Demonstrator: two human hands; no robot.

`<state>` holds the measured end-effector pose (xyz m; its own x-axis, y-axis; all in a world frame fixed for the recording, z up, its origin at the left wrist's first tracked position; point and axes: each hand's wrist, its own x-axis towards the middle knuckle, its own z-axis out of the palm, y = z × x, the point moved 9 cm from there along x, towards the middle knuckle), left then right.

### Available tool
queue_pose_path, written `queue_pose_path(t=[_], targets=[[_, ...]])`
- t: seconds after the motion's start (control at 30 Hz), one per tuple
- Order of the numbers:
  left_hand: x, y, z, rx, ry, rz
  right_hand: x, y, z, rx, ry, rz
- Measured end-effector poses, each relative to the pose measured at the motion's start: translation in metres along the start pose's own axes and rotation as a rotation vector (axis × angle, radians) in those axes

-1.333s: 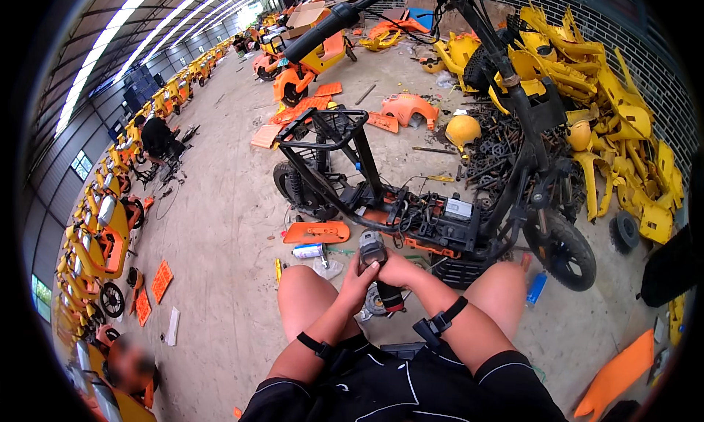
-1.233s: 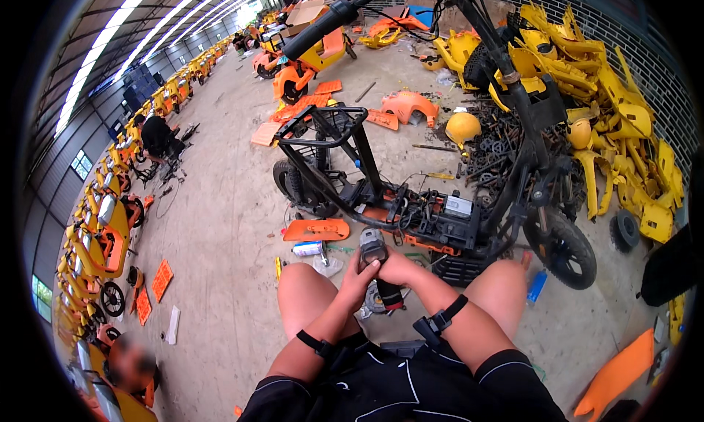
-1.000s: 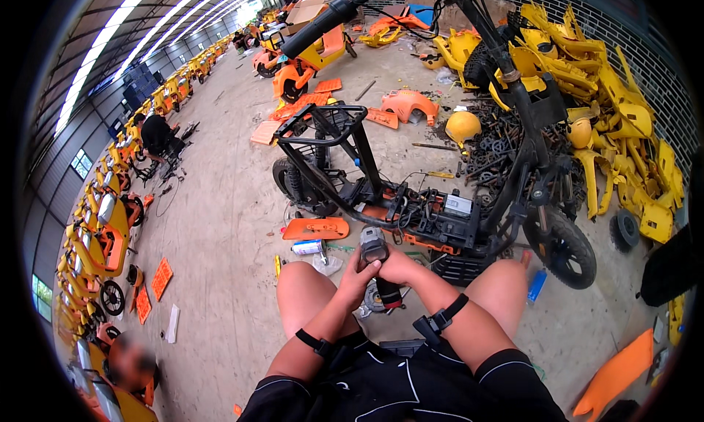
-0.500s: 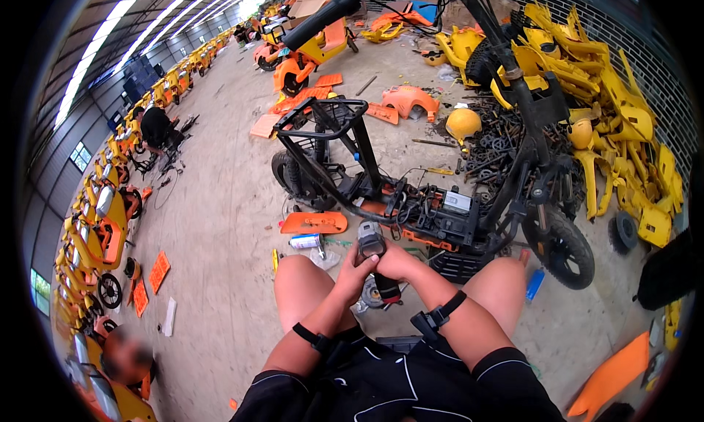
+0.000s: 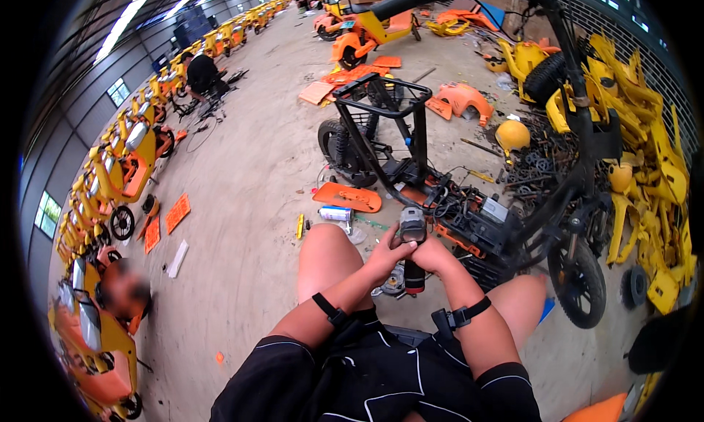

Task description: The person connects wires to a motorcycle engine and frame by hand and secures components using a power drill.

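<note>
Between my knees, both hands are closed around a grey and black cordless power tool (image 5: pixel 413 225) with red at its lower end. My left hand (image 5: pixel 387 255) wraps it from the left. My right hand (image 5: pixel 434 255) grips it from the right, fingers meeting the left ones. Its working tip cannot be made out. Just beyond stands a stripped black scooter frame (image 5: pixel 455 195), its wiring and battery area exposed. Partly hidden under the tool lies a round metal part (image 5: pixel 393 281) on the floor.
Left of the frame lie an orange panel (image 5: pixel 347 197), a spray can (image 5: pixel 335 214) and a yellow marker-like stick (image 5: pixel 300 226). Yellow body panels (image 5: pixel 653 165) pile up at right, beside black metal parts (image 5: pixel 543 173). Yellow scooters (image 5: pixel 132 158) line the left; a person (image 5: pixel 203 74) crouches near them.
My view has swung left, so the scene sits further right in the picture. Both hands keep hold of the power tool, in much the same place between my knees.
</note>
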<state>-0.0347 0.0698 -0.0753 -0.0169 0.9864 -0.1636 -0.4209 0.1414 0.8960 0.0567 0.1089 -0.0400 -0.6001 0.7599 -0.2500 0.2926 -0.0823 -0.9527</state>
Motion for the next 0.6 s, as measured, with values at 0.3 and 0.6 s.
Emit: queue_pose_path(t=[0.3, 0.6], targets=[[-0.003, 0.007, 0.003, -0.004, -0.020, 0.004, 0.000, -0.006, 0.000, -0.100, 0.014, -0.043], [-0.001, 0.000, -0.003, -0.013, 0.006, -0.009, 0.006, 0.007, 0.001, -0.103, 0.008, -0.003]])
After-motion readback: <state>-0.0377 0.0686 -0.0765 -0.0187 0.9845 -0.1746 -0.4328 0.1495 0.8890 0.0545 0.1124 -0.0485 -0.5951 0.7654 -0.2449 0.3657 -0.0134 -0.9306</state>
